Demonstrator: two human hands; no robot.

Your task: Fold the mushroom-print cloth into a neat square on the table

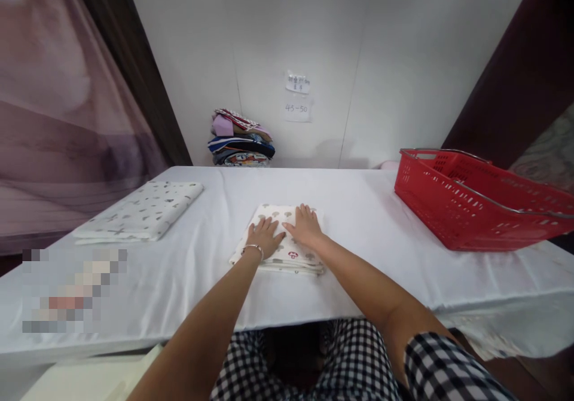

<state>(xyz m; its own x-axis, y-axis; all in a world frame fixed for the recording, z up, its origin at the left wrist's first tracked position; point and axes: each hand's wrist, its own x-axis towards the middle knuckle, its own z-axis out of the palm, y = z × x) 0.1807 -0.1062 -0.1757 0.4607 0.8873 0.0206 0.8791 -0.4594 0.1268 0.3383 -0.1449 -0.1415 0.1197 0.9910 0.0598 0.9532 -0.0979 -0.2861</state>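
Both palms down on a folded printed cloth [281, 239], which lies at the middle of the table [359, 210], nearer the front edge than the wall. My left hand [264, 235], bracelet at the wrist, lies flat with fingers spread; my right hand [305, 225] lies beside it, thumbs nearly touching, fingers spread too. Neither pinches anything; the weight seems to press the layers flat so the fold keeps its shape. A second folded cloth [141, 211], pale with small grey marks, lies toward the left edge, well apart. A red basket [475, 204] sits at the right end, tilted slightly, its wire handles down. A stack of coloured fabrics [241, 140] rests against the wall at the back edge, under two paper notes [297, 96].
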